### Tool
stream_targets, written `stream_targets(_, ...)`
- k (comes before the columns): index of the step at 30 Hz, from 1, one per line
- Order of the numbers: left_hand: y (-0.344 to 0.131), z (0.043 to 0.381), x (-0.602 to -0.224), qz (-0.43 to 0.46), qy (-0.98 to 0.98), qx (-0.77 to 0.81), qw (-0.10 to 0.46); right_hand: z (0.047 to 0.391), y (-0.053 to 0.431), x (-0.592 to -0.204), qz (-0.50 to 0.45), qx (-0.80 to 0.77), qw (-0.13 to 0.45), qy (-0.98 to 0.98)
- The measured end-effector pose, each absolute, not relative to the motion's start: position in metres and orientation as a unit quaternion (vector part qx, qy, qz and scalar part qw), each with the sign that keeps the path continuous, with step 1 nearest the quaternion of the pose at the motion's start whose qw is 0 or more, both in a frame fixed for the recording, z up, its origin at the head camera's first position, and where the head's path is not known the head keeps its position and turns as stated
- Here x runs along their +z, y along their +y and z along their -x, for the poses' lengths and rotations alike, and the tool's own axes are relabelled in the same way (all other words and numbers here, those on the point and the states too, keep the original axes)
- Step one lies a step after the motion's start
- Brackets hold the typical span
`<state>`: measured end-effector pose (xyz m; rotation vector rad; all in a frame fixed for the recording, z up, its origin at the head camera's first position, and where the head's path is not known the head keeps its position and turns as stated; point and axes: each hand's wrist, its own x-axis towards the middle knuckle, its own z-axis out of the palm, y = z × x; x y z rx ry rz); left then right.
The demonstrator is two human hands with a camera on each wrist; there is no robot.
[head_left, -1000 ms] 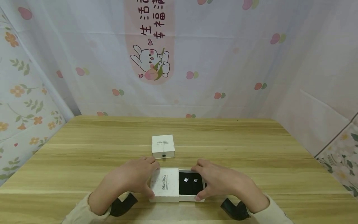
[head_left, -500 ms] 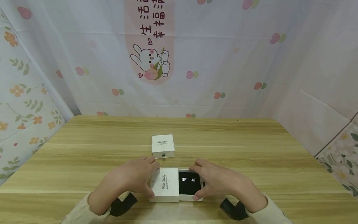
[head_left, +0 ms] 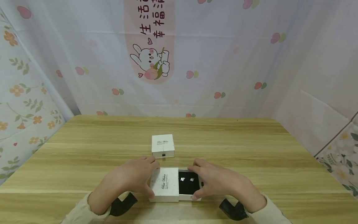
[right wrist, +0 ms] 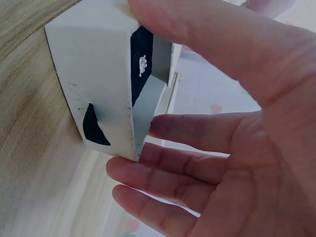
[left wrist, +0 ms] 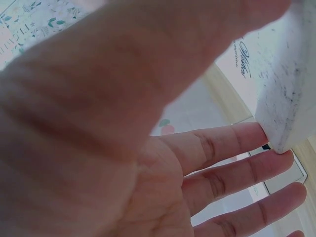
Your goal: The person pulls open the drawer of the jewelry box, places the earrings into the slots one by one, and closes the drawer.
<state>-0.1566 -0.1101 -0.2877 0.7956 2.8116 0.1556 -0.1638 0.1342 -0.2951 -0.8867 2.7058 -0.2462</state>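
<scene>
Across the table (head_left: 257, 146), room for moving stretches toward three o'clock, and the far edge lies well off at twelve. The left hand (head_left: 137, 175) holds the white sleeve (head_left: 166, 183), with the closed box (head_left: 163, 143) just beyond, at twelve. At the sleeve's three o'clock, the right hand (head_left: 214, 179) pinches the part-out drawer (head_left: 185, 197); sliding it level and square should avoid jolting the silvery ornaments (head_left: 182, 179) inside.

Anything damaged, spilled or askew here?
Minor wear only: dark specks on the white sleeve and a few marks near the black tab on the drawer front. They stand out against the white. Nothing looks spilled; both silvery pieces sit on the black insert.
</scene>
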Motion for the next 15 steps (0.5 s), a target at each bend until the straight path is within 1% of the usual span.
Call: stream_targets(15,-0.1103,0.1566,-0.2875,-0.271,0.956,0.043,0.107,0.1650,0.1321,-0.2970,0.324,-0.085,0.130,0.933)
